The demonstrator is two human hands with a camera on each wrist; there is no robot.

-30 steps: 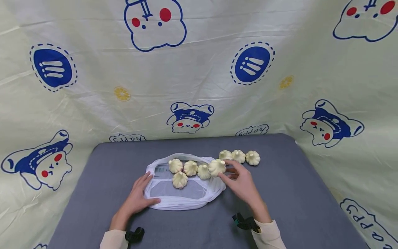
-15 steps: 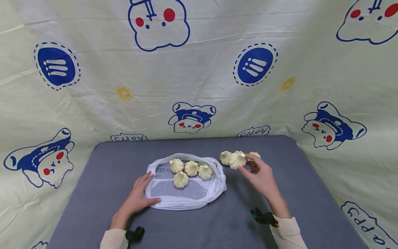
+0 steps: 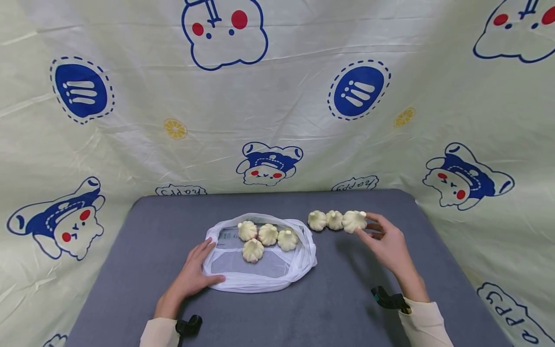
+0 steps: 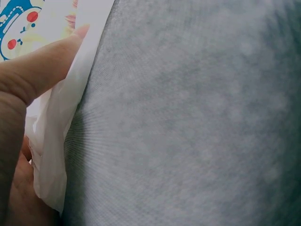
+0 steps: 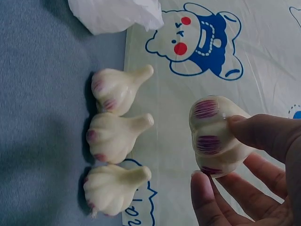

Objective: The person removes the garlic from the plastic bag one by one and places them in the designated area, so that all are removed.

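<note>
Fingers of the left hand (image 3: 191,271) lie spread against the left rim of the white bag (image 3: 247,283), thumb at its near side; inside the bag I see four garlic bulbs (image 3: 268,234); right of the bag, the right hand (image 3: 392,248) pinches one held bulb (image 5: 209,136), apart from the row of bulbs (image 5: 115,136) at the bag's far right on the grey table (image 3: 312,308); if I lower it blindly, it could knock the end one, which it hides from my head view; a slack pinch might drop it.
</note>
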